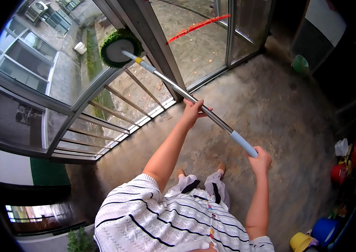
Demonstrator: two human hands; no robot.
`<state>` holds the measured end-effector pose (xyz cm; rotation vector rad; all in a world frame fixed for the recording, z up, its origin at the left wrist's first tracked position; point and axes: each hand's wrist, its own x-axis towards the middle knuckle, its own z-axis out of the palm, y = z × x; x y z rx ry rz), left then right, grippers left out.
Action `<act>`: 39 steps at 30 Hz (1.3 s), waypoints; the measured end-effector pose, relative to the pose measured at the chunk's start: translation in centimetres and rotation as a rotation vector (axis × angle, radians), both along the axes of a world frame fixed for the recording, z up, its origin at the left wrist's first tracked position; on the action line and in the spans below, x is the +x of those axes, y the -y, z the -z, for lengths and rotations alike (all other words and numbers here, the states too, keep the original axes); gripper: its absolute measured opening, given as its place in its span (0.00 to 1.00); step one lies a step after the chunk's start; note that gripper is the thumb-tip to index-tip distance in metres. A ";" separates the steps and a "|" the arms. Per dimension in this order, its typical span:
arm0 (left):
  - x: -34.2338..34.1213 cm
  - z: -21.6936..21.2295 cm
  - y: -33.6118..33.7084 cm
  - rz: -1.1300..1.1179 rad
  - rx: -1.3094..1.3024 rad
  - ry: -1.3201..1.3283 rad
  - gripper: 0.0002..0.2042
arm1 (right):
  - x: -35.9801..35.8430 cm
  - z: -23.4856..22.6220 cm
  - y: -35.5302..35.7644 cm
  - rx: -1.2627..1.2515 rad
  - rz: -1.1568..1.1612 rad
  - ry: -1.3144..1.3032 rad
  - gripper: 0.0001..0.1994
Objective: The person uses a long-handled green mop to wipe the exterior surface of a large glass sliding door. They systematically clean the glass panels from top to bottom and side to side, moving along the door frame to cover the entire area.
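Note:
A long-handled mop (178, 90) slants from upper left to lower right across my view. Its round head has a green fluffy rim (105, 52) and a pale grey back, and it rests at the glass window pane (71, 59) beside the metal frame post (138, 25). My left hand (192, 111) is closed around the middle of the silver pole, some fingers extended past it. At the lower end, my right hand (260, 161) grips the light blue handle sleeve (244, 144). The side of the mop head toward the glass is hidden.
Metal bars (123, 101) cross the lower glass. A glass door with a red strip (199, 27) stands ahead, right of the post. A green container (300, 64) sits at far right. Near right are a red bucket (338, 173), a blue bucket (326, 231) and a yellow bucket (300, 242).

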<state>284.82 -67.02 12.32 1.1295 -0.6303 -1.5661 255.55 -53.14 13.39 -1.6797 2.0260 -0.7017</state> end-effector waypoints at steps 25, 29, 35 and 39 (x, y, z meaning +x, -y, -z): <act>25.2 -1.4 -11.9 -0.438 -0.038 0.021 0.30 | 22.1 -1.9 -0.1 -0.075 -0.409 -0.031 0.12; 24.9 -2.2 -13.1 -0.431 -0.045 0.061 0.30 | 22.0 -1.8 -1.9 -0.066 -0.374 0.002 0.13; 24.2 -7.5 -12.8 -0.408 -0.157 0.153 0.28 | 22.0 -3.2 -2.8 -0.008 -0.343 0.181 0.13; 24.9 -13.0 -10.8 -0.405 -0.349 0.287 0.29 | 23.5 -3.7 -1.8 0.085 -0.371 0.415 0.12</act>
